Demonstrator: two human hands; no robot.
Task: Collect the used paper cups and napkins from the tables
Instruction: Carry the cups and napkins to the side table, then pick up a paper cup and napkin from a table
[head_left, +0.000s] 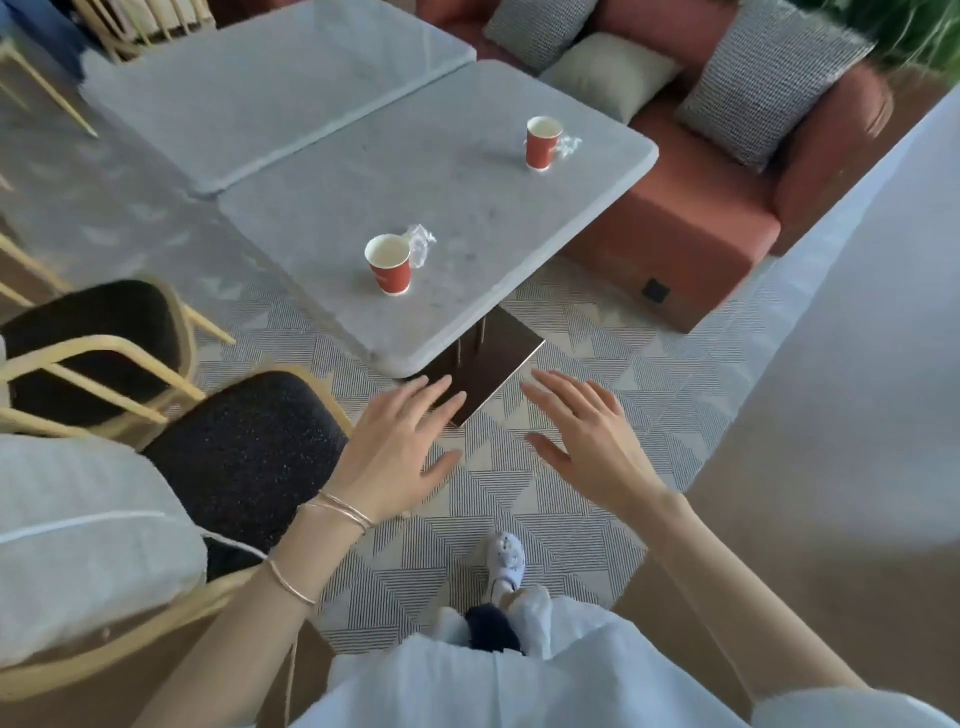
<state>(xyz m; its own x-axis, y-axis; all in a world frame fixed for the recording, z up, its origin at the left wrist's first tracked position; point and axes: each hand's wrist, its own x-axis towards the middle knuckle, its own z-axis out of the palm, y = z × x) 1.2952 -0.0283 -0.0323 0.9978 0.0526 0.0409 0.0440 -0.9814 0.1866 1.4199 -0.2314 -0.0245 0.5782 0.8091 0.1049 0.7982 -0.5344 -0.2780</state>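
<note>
Red paper marked both cups on the grey stone table (467, 218). The near cup (389, 264) stood upright close to the table's front corner, with a crumpled napkin (422, 243) touching or just beside its far-right side; I could not tell which. The far cup (543, 142) stood upright near the table's right edge, toward the sofa (701, 208), and a second crumpled napkin (567, 144) lay just to its right.

Both hands were held out low over the patterned floor, short of the table's corner, palms down and empty. The left hand (402, 444) had its fingers spread and loosely extended, tips pointing toward the table edge. The right hand (587, 441) was likewise flat with fingers apart, holding nothing.

The near cup lay ahead of the left hand and almost straight along the line of its fingers, so that hand looked the nearer of the two for a first pick. Its long axis was vertical, so a grasp around the side wall seemed the natural approach. The far cup lay further off, roughly ahead of the right hand and well apart from it. Nothing had yet been collected, and either reach would probably need a step closer.
</note>
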